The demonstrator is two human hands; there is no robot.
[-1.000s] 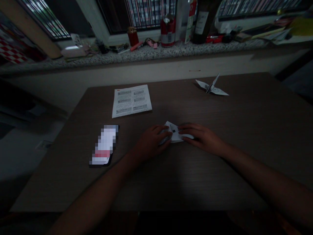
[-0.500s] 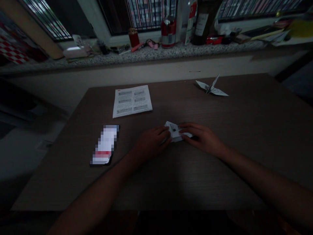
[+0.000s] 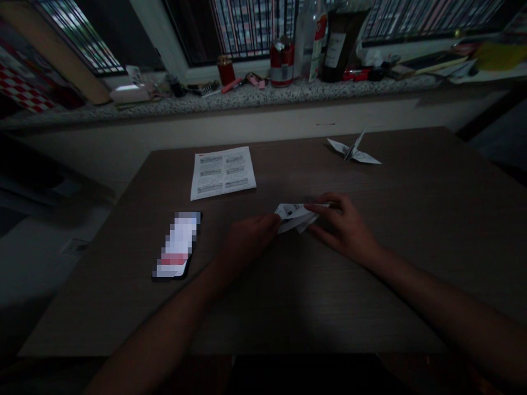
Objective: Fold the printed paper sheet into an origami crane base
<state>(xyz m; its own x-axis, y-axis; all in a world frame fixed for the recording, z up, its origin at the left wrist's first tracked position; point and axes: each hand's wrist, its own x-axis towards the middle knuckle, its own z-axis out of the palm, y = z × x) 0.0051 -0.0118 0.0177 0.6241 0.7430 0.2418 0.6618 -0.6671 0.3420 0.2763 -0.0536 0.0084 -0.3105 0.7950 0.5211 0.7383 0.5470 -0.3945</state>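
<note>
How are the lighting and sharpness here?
Head view: dim overall; phone screen bright but pixelated; windowsill clutter soft; soft shadow on the table below the folded paper; print on the flat sheet unreadable.

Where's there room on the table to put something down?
The table has bare room right of the paper bird, beyond the right forearm, and between the forearms, by the near edge. It's crowded in the middle, where the left hand and right hand hold folded paper, and on the windowsill.
</note>
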